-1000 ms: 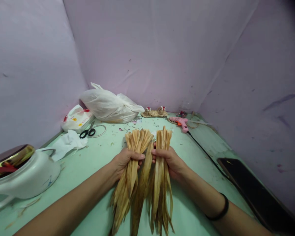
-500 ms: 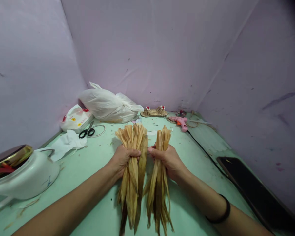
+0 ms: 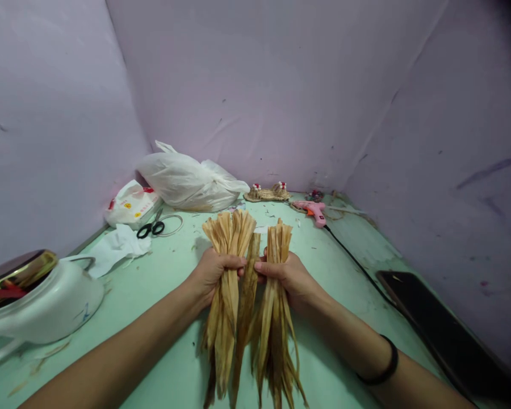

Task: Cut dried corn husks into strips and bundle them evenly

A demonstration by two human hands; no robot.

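Pale purple walls enclose a mint-green tabletop scattered with small scraps. Your left hand is closed around a bundle of dried leaf strips, thumb across the front, with the flat tops fanned above your grip and the ragged tails hanging below. Your right hand is wrapped round a narrower bundle, thumb likewise in front. One broad, browner strip hangs between the two bundles, by your thumb tips; you cannot tell from this view which hand grips it. Your fingers cover the middle of both bundles.

Around your right forearm sits a black band. Past the bundles, at the back, you have a woven piece with two red-and-white clusters, and to its right a pink glue gun with an orange trigger. Its black cord runs toward a flat black slab on your right.

Back left lies a knotted white plastic bag, beside a tissue pack. Nearer you are black-handled scissors, a thin ring and crumpled tissue. Close on your left stands a white pot. The pack's print and the pot's blue mark are too small to read.
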